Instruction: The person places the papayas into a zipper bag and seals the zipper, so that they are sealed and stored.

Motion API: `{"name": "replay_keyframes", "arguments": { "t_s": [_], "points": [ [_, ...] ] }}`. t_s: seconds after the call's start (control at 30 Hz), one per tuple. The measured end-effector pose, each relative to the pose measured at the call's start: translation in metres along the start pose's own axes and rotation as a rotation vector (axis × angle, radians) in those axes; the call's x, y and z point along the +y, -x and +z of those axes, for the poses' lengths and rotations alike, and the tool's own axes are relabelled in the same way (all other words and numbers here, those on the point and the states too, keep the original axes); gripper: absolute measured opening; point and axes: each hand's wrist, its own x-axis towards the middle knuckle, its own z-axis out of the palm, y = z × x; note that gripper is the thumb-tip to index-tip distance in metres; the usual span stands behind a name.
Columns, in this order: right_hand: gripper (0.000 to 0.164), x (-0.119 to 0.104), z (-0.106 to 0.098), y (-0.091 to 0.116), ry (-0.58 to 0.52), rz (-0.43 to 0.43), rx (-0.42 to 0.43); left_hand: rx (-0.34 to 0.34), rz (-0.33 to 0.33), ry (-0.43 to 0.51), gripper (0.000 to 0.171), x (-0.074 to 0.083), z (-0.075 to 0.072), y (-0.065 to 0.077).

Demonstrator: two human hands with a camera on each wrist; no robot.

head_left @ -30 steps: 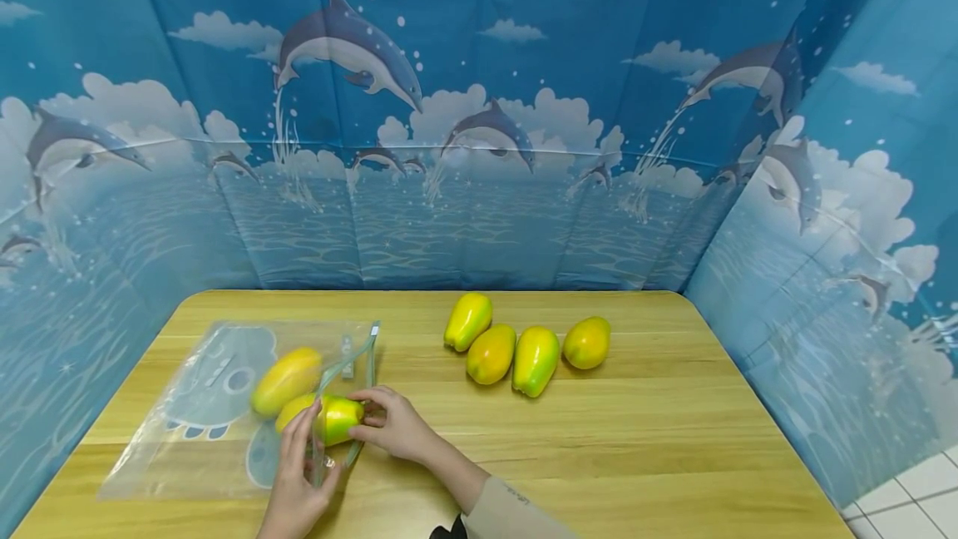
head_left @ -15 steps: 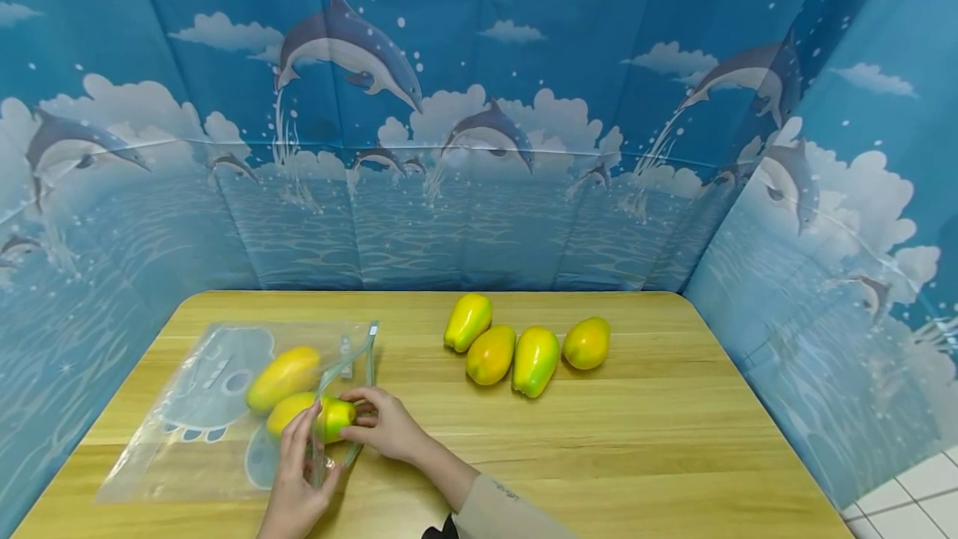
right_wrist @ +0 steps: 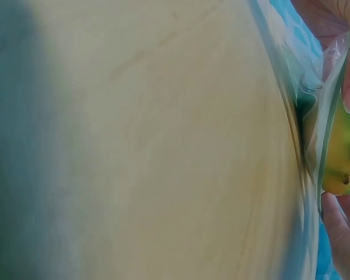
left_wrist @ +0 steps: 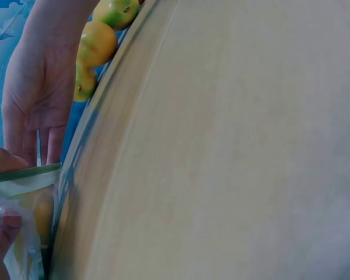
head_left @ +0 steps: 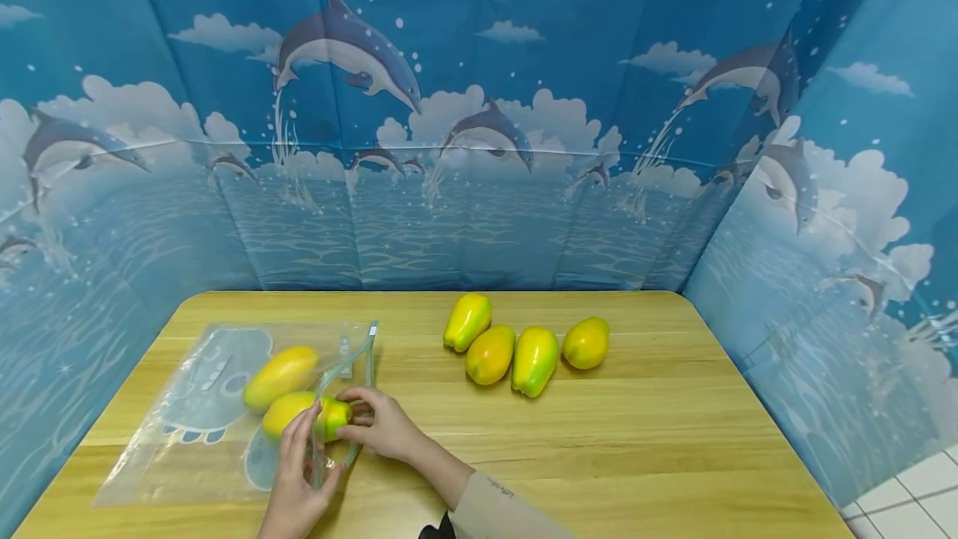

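A clear zip bag (head_left: pixel 168 464) with a pale blue cartoon print lies flat on the left of the table, its green-edged mouth facing right. One yellow papaya (head_left: pixel 283 378) rests inside. Below it, a second, yellow-green papaya (head_left: pixel 335 419) lies mostly in the bag, its greener end at the mouth. My right hand (head_left: pixel 387 429) holds that end between thumb and fingers. My left hand (head_left: pixel 295 481) grips the near side of the bag's mouth, seen also in the left wrist view, where the bag's green zip edge (left_wrist: pixel 26 173) shows. The left fingers partly hide the second papaya.
Several more papayas (head_left: pixel 535 361) sit in a loose group at the back middle of the wooden table (head_left: pixel 636 456). A blue dolphin-print curtain (head_left: pixel 479 215) stands behind the table and along both sides. White floor tiles (head_left: pixel 916 506) show at the lower right.
My right hand has moved slightly left, pushing the second papaya deeper into the bag. The first papaya has shifted a little left too. My left hand stays at the bag's mouth.
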Motion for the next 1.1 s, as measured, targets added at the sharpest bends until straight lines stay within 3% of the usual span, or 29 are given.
{"name": "replay_keyframes", "arguments": {
  "t_s": [0.13, 0.33, 0.7, 0.87, 1.1],
  "points": [
    [0.042, -0.003, -0.005, 0.004, -0.003, 0.025, 0.029, -0.004, 0.003, 0.005, 0.1, 0.001, 0.0, 0.0],
    [0.042, -0.008, -0.025, 0.012, -0.112, 0.039, 0.161, 0.003, -0.004, 0.012, 0.101, 0.001, 0.001, 0.0],
    [0.044, -0.043, -0.092, 0.047, -0.181, -0.019, 0.427, 0.017, 0.008, 0.0, 0.102, -0.003, 0.002, 0.001],
    [0.046, -0.029, -0.123, 0.058, -0.174, -0.043, 0.563, 0.015, -0.004, -0.007, 0.103, -0.003, 0.002, 0.002],
    [0.048, -0.008, -0.169, 0.082, -0.144, -0.008, 0.7, 0.012, 0.003, 0.011, 0.101, -0.002, 0.002, 0.001]
  ]
}}
